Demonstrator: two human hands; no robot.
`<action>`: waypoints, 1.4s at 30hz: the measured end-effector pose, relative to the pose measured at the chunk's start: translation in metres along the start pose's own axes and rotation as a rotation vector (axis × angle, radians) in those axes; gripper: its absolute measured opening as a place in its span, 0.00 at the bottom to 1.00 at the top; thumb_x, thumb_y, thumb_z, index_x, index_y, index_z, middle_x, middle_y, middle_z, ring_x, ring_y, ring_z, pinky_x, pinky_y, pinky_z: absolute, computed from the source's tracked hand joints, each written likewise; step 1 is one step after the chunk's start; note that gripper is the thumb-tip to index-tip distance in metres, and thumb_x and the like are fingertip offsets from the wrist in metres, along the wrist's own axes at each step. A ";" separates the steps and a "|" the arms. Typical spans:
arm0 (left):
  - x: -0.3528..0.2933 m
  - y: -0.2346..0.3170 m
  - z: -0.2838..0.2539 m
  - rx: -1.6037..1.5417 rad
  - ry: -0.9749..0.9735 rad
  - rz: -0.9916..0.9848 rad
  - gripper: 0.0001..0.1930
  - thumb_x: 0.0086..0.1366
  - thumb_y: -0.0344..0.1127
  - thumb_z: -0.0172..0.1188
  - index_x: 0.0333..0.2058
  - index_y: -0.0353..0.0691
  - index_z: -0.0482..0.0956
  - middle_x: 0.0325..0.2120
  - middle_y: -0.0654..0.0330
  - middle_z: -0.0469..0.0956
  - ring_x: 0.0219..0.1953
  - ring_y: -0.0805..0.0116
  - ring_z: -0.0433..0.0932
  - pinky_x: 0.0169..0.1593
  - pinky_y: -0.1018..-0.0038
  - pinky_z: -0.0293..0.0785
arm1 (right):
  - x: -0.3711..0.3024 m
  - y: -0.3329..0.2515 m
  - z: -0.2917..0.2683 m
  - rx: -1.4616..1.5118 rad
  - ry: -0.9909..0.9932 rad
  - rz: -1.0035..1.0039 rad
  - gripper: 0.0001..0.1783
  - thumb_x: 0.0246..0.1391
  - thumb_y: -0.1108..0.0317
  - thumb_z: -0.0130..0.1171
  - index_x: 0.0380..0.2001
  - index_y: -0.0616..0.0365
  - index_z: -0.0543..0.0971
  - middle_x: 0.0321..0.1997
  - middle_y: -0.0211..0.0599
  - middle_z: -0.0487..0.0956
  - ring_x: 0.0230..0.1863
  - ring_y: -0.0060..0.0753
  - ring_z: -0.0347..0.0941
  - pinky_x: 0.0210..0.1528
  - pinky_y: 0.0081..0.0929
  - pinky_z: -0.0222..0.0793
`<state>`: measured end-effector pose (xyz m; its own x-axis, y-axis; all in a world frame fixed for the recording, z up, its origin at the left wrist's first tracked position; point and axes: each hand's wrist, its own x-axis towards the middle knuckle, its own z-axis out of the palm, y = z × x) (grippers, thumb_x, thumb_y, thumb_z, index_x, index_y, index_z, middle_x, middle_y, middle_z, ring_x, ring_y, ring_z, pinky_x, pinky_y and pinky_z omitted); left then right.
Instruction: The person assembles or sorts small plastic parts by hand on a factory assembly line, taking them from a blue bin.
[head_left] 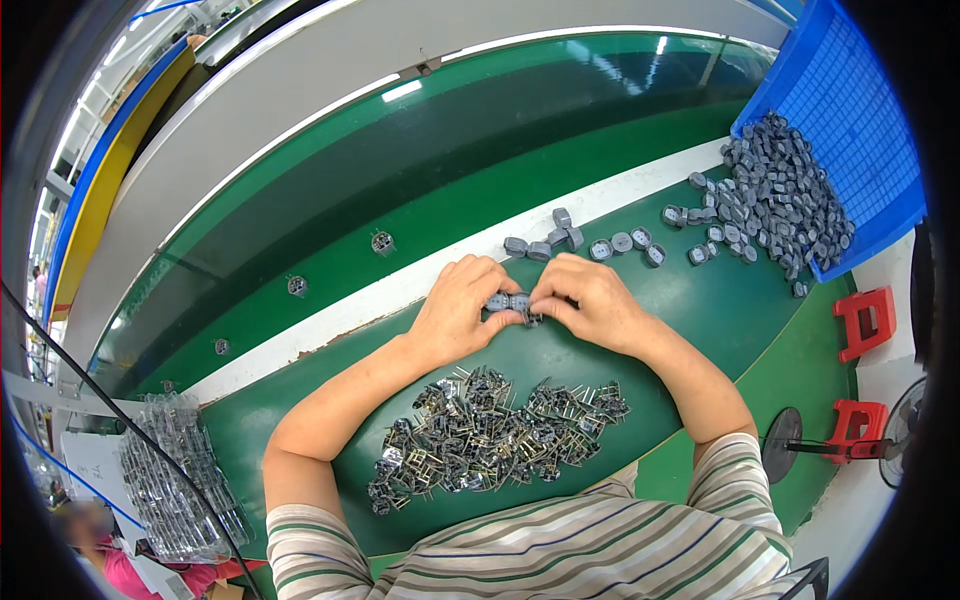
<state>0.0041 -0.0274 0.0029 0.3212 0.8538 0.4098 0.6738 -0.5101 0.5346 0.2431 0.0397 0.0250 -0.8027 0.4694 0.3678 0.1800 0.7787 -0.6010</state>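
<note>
My left hand is closed around small grey plastic housings, held over the green table. Against them my right hand pinches a small dark part with metal pins, its fingertips meeting those of the left. Fingers partly cover where the pieces touch, so I cannot tell how they fit. Between my forearms lies a heap of similar metal-pinned parts. Just beyond my hands sit several loose grey housings, and another small group lies to their right.
A tilted blue basket at the far right spills a pile of grey housings. Past the white ledge, a green conveyor carries a few pieces. Clear plastic trays are stacked at left; red stools stand right.
</note>
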 end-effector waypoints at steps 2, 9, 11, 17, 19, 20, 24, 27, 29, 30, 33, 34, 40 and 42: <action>-0.002 0.000 0.003 -0.045 -0.061 -0.003 0.19 0.57 0.43 0.78 0.42 0.41 0.83 0.39 0.60 0.77 0.46 0.55 0.76 0.51 0.60 0.68 | 0.002 0.000 0.006 0.091 0.089 0.222 0.06 0.57 0.69 0.72 0.35 0.56 0.83 0.35 0.37 0.81 0.38 0.44 0.80 0.41 0.44 0.75; -0.004 0.003 0.008 -0.064 -0.079 -0.012 0.19 0.56 0.43 0.79 0.42 0.41 0.84 0.39 0.61 0.77 0.45 0.55 0.76 0.51 0.59 0.69 | 0.002 -0.002 0.002 -0.055 0.095 0.142 0.08 0.53 0.72 0.75 0.31 0.58 0.82 0.30 0.35 0.81 0.33 0.38 0.78 0.34 0.37 0.73; -0.005 0.002 0.009 -0.063 -0.076 -0.017 0.20 0.56 0.44 0.79 0.42 0.41 0.84 0.39 0.61 0.77 0.45 0.55 0.76 0.51 0.59 0.69 | 0.002 -0.002 0.003 -0.076 0.074 0.133 0.08 0.53 0.72 0.75 0.30 0.58 0.82 0.30 0.35 0.81 0.33 0.39 0.79 0.35 0.37 0.73; -0.003 -0.001 0.008 -0.082 -0.084 0.006 0.20 0.55 0.44 0.80 0.42 0.42 0.85 0.41 0.62 0.79 0.46 0.57 0.77 0.52 0.60 0.69 | 0.002 -0.006 0.003 -0.229 0.059 0.036 0.08 0.52 0.71 0.75 0.30 0.58 0.82 0.31 0.35 0.80 0.37 0.43 0.78 0.39 0.39 0.73; -0.003 0.000 0.008 -0.086 -0.097 -0.007 0.19 0.55 0.44 0.80 0.42 0.43 0.86 0.42 0.63 0.80 0.48 0.58 0.77 0.53 0.60 0.69 | 0.002 -0.013 0.003 -0.307 0.059 -0.022 0.08 0.51 0.71 0.74 0.30 0.58 0.82 0.31 0.35 0.80 0.38 0.44 0.78 0.39 0.40 0.72; -0.003 0.000 0.008 -0.085 -0.097 -0.009 0.19 0.55 0.44 0.80 0.42 0.43 0.86 0.42 0.63 0.80 0.48 0.58 0.77 0.53 0.60 0.69 | 0.002 -0.016 0.003 -0.367 0.039 -0.039 0.08 0.51 0.71 0.74 0.31 0.59 0.82 0.31 0.36 0.79 0.38 0.44 0.77 0.39 0.41 0.73; -0.004 0.003 0.008 -0.085 -0.083 -0.015 0.18 0.55 0.42 0.80 0.40 0.43 0.86 0.41 0.63 0.80 0.47 0.58 0.77 0.53 0.60 0.69 | 0.000 -0.017 0.006 -0.340 0.043 0.004 0.09 0.51 0.73 0.73 0.30 0.61 0.80 0.32 0.38 0.78 0.38 0.45 0.76 0.39 0.44 0.74; -0.004 0.003 0.012 -0.094 -0.060 -0.006 0.18 0.54 0.40 0.81 0.40 0.42 0.86 0.40 0.62 0.80 0.46 0.57 0.78 0.52 0.61 0.70 | 0.001 -0.017 0.006 -0.316 0.041 0.055 0.09 0.50 0.74 0.72 0.30 0.61 0.79 0.32 0.39 0.77 0.38 0.45 0.76 0.39 0.44 0.75; -0.004 0.001 0.014 -0.101 -0.036 0.006 0.18 0.53 0.39 0.81 0.41 0.42 0.86 0.40 0.61 0.80 0.45 0.56 0.78 0.51 0.61 0.71 | 0.000 -0.019 0.012 -0.375 0.051 0.028 0.09 0.50 0.74 0.72 0.29 0.61 0.79 0.32 0.39 0.77 0.38 0.46 0.76 0.39 0.44 0.75; -0.003 0.002 0.013 -0.103 -0.045 0.004 0.18 0.53 0.39 0.81 0.40 0.41 0.86 0.39 0.61 0.80 0.45 0.56 0.77 0.50 0.61 0.71 | -0.001 -0.020 0.014 -0.434 0.060 0.005 0.09 0.51 0.74 0.72 0.29 0.61 0.79 0.32 0.40 0.77 0.38 0.46 0.76 0.39 0.45 0.75; -0.003 0.005 0.011 -0.097 -0.059 -0.012 0.18 0.53 0.38 0.81 0.40 0.41 0.85 0.38 0.60 0.79 0.43 0.56 0.77 0.49 0.61 0.71 | 0.001 -0.022 0.012 -0.386 0.055 0.046 0.09 0.51 0.74 0.72 0.29 0.61 0.79 0.31 0.41 0.77 0.39 0.47 0.77 0.40 0.45 0.75; -0.003 0.006 0.010 -0.089 -0.064 -0.026 0.18 0.53 0.38 0.81 0.39 0.41 0.85 0.38 0.60 0.79 0.43 0.56 0.77 0.49 0.60 0.71 | 0.001 -0.020 0.011 -0.386 0.057 0.047 0.09 0.51 0.74 0.72 0.29 0.61 0.79 0.31 0.41 0.77 0.39 0.47 0.77 0.40 0.45 0.75; -0.004 0.006 0.011 -0.109 -0.084 -0.049 0.18 0.56 0.41 0.80 0.40 0.40 0.85 0.34 0.60 0.78 0.39 0.57 0.78 0.47 0.60 0.71 | -0.002 -0.006 0.011 -0.108 0.052 0.139 0.09 0.54 0.75 0.72 0.30 0.63 0.78 0.32 0.43 0.79 0.39 0.49 0.78 0.40 0.44 0.75; -0.003 0.007 0.011 -0.120 -0.085 -0.058 0.18 0.56 0.41 0.80 0.40 0.40 0.85 0.33 0.60 0.78 0.39 0.57 0.78 0.47 0.60 0.71 | -0.001 -0.008 0.009 -0.095 0.011 0.180 0.08 0.55 0.71 0.71 0.33 0.62 0.80 0.33 0.46 0.81 0.41 0.52 0.80 0.45 0.49 0.76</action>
<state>0.0155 -0.0327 -0.0026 0.3431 0.8851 0.3144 0.6100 -0.4645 0.6420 0.2379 0.0294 0.0230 -0.7468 0.6083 0.2687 0.3728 0.7176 -0.5883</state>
